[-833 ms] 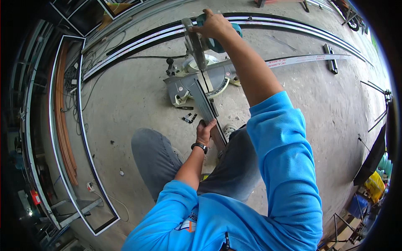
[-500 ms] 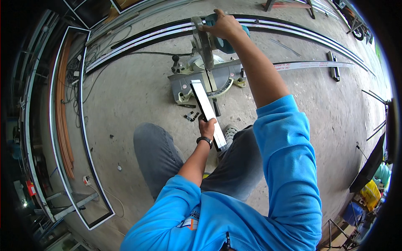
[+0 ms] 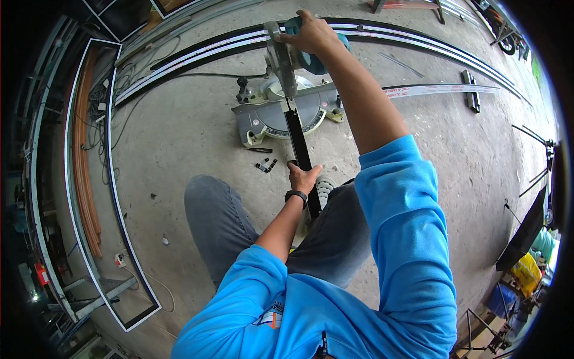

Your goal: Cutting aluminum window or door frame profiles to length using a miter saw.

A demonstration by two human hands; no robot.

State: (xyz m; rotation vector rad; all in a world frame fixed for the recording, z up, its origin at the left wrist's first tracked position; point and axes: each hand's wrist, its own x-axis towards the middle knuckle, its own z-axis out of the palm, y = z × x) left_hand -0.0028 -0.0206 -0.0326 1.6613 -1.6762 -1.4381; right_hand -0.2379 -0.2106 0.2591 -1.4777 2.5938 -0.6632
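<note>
My right hand [image 3: 312, 36] grips the teal handle of a miter saw [image 3: 263, 119], raised above its grey round base, with a dusty blade guard [image 3: 279, 57] beside the fingers. My left hand [image 3: 302, 178] holds a dark metal profile [image 3: 298, 140] near its lower part, thumb out along its right side. The profile runs from between my knees up to the saw's base, its far end just below the guard. Several small black and silver pieces [image 3: 265, 165] lie on the floor left of the profile, below a small dark tool [image 3: 259, 150].
Long black-and-white profiles [image 3: 191, 54] cross the concrete floor [image 3: 448, 167] behind the saw. A labelled strip [image 3: 436, 90] extends right over a short block [image 3: 471, 93]. At left lie a rectangular frame [image 3: 125, 227], brown lengths [image 3: 86, 149] and cables. Metal stands and bags [image 3: 526, 272] crowd the right edge.
The profile in my left hand has turned over from its white face to a dark one and now stands more in line with the blade. My right hand stays on the handle.
</note>
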